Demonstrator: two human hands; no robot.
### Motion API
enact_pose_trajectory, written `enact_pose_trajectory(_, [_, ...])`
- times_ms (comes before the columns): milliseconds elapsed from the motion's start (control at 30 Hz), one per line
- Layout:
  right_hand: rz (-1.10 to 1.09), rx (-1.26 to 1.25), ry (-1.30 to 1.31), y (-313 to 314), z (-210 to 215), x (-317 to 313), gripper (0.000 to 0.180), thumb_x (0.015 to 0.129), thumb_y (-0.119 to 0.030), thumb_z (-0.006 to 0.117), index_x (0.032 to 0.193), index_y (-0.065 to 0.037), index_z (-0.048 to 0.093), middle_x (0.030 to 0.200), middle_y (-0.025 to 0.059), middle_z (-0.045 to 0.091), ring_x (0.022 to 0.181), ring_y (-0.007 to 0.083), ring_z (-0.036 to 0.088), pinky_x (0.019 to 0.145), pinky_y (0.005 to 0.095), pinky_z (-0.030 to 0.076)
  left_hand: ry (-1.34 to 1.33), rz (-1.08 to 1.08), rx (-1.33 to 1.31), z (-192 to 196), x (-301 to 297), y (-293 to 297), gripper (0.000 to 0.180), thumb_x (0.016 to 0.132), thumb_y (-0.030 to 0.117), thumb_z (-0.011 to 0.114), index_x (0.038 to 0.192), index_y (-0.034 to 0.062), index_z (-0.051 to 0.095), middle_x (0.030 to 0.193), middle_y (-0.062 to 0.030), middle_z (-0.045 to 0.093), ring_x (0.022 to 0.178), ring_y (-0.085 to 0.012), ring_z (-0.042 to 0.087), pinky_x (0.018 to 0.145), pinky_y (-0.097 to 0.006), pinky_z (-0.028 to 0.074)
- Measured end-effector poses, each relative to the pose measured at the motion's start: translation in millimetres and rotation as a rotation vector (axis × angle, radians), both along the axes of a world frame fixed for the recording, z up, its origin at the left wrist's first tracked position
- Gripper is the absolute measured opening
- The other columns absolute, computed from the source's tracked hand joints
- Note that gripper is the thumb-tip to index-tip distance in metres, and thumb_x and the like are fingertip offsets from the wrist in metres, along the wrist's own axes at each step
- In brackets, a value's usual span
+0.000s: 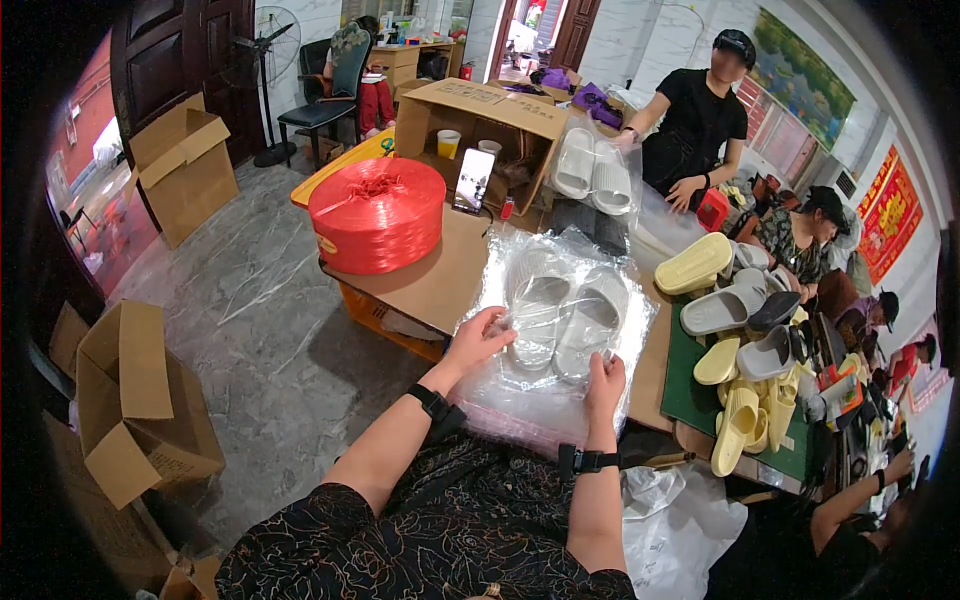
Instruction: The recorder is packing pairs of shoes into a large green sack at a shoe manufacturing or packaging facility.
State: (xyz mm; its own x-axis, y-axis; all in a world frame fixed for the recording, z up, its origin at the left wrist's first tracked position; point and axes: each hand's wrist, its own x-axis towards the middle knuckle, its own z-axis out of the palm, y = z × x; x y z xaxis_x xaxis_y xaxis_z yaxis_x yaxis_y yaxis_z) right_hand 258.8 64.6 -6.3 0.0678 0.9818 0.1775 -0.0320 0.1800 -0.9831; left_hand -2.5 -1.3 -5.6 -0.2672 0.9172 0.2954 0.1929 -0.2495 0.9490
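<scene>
A pair of light grey slippers [547, 306] lies inside a clear plastic bag [510, 400] on the table in front of me. My left hand [478, 342] is at the bag's left side, its fingers closed on the film beside the heel of the left slipper. On the other side, my right hand [604, 384] pinches the plastic near the heel of the right slipper. The bag's lower end reaches toward my body. Beneath it are more layers of clear film.
A big red roll of plastic twine [376, 215], a propped-up phone [473, 181] and an open cardboard box [480, 118] stand beyond my hands. Loose yellow slippers [738, 428] and grey ones crowd the right. Across the table, a co-worker [697, 125] holds bagged slippers [594, 172].
</scene>
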Motion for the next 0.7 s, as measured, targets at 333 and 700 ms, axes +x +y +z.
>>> enact_pose_trajectory(333, [-0.009, -0.008, -0.05, -2.1, 4.9, 1.5, 0.043, 0.091, -0.014, 0.066, 0.122, 0.01, 0.05, 0.092, 0.0066, 0.062, 0.077, 0.009, 0.053, 0.066, 0.0231, 0.042, 0.051, 0.02, -0.023, 9.8, 2.3, -3.1, 0.049, 0.088, 0.02, 0.073, 0.126, -0.0025, 0.053, 0.103, -0.0068, 0.066, 0.09, -0.0107, 0.06, 0.077, -0.026, 0.051])
enact_pose_trajectory(700, [0.004, 0.017, -0.008, -1.9, 3.5, 2.0, 0.043, 0.091, -0.015, 0.067, 0.122, 0.01, 0.05, 0.092, 0.0065, 0.062, 0.077, 0.0088, 0.053, 0.065, 0.0233, 0.042, 0.017, 0.003, -0.024, 3.6, 2.2, -0.1, 0.049, 0.088, 0.019, 0.073, 0.126, -0.002, 0.053, 0.102, -0.0075, 0.066, 0.092, -0.0117, 0.061, 0.077, -0.027, 0.051])
